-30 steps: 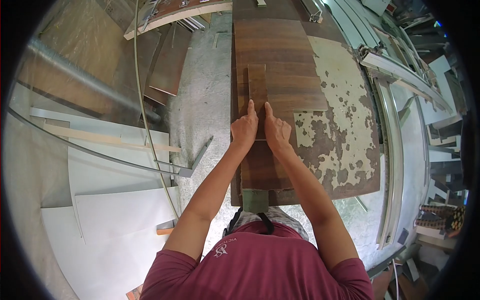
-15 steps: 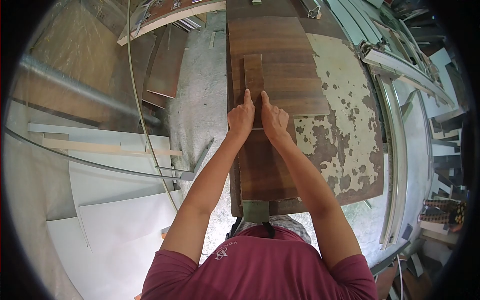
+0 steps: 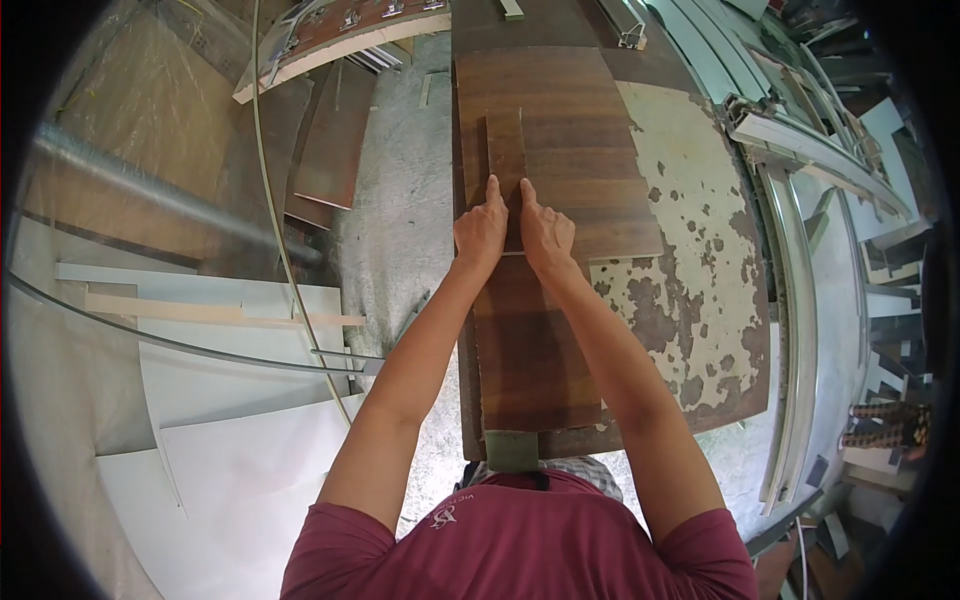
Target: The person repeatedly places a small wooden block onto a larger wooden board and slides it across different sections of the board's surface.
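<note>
A narrow dark wooden strip (image 3: pixel 506 145) lies lengthwise on a wide brown wood-grain board (image 3: pixel 580 150). My left hand (image 3: pixel 481 228) is closed at the strip's left side, its index finger stretched forward along the edge. On the right side, my right hand (image 3: pixel 547 232) mirrors it, other fingers curled and index finger pointing forward. Both thumbs are mostly hidden. Nearer my body, a second brown board (image 3: pixel 535 350) extends under my wrists, with a green block (image 3: pixel 512 452) at its near end.
The boards rest on a worktable with a peeling cream surface (image 3: pixel 705 300). Metal rails (image 3: pixel 800 330) run along its right side. White panels (image 3: pixel 240 460) and a hanging hose (image 3: pixel 268 170) are at left. A hardware-covered bench (image 3: pixel 345 30) stands at the upper left.
The view has shifted, so boards and table appear lower. Against the wide board, both hands and the narrow strip have moved slightly forward, away from my body.
</note>
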The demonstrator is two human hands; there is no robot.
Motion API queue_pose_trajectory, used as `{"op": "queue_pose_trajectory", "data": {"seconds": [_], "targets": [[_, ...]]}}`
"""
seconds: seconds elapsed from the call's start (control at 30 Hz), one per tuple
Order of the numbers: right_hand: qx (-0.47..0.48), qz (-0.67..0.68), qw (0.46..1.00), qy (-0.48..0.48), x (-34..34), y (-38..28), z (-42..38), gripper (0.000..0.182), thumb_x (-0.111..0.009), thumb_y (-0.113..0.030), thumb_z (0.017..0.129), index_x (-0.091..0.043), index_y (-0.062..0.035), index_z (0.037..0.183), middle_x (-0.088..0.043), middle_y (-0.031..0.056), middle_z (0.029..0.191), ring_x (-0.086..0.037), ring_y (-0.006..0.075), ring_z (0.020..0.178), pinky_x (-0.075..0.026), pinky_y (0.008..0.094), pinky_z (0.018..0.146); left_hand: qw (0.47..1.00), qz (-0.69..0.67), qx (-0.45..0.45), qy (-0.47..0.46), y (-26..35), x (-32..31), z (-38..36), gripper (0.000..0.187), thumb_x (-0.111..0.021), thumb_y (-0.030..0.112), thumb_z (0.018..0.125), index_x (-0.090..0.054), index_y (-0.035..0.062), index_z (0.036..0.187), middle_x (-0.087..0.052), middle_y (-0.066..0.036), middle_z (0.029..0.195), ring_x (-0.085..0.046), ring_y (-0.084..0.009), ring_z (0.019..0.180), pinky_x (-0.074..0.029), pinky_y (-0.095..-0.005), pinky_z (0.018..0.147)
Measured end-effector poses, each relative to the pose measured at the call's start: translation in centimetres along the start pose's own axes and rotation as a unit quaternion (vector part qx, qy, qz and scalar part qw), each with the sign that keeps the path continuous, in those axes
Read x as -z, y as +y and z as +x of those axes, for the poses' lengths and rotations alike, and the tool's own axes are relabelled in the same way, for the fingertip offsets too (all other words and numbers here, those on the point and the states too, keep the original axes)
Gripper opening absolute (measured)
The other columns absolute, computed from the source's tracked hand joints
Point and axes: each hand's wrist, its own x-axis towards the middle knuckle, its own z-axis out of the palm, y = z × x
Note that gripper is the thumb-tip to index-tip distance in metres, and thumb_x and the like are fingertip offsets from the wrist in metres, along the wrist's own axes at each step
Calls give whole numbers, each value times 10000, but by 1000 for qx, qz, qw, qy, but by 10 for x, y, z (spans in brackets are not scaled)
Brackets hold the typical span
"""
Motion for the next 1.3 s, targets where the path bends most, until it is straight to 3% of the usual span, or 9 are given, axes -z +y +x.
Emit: {"op": "queue_pose_trajectory", "data": {"seconds": [0.4,0.5,0.77,0.87,0.93,1.3], "targets": [[-3,-11,1000,10,1,-5,56,449,-436,-78,808,-374,-115,1252,-635,147,773,-631,275,728,-493,358,619,1000,14,0,8,-4,-6,56,437,-420,231,853,-359,81,1259,-612,-175,655,-614,-309,611,-490,-402,550],[-7,-6,1000,23,-3,-3,72,474,-416,-76,828,-331,-160,1287,-630,146,768,-623,298,738,-482,375,626,1000,21,-4,16,-5,-9,71,432,-415,231,853,-363,79,1254,-615,-175,666,-617,-311,623,-492,-405,557],[8,-24,999,47,-1,-5,109,403,-445,-91,813,-403,-90,1214,-637,135,769,-633,260,733,-496,342,603,999,31,0,12,-8,-18,114,431,-416,228,848,-370,81,1250,-623,-175,706,-622,-309,652,-495,-411,590],[12,-22,998,59,-3,-5,122,390,-449,-97,811,-413,-92,1200,-637,134,764,-633,258,732,-496,341,600,999,10,-1,40,-10,-23,127,379,-387,254,866,-400,128,1224,-608,-193,685,-606,-348,662,-475,-448,590],[11,-21,998,63,-4,-5,131,388,-450,-99,811,-417,-93,1198,-637,134,764,-633,256,732,-496,340,600,999,37,4,11,-8,-19,134,434,-424,228,844,-371,86,1251,-627,-173,756,-623,-305,706,-494,-399,635],[16,-6,997,80,-8,-3,175,348,-446,-110,816,-437,-98,1164,-637,134,772,-631,264,758,-493,345,614,999,32,3,4,-8,-19,176,440,-419,230,845,-364,70,1251,-623,-187,823,-616,-311,769,-485,-410,676]]}}
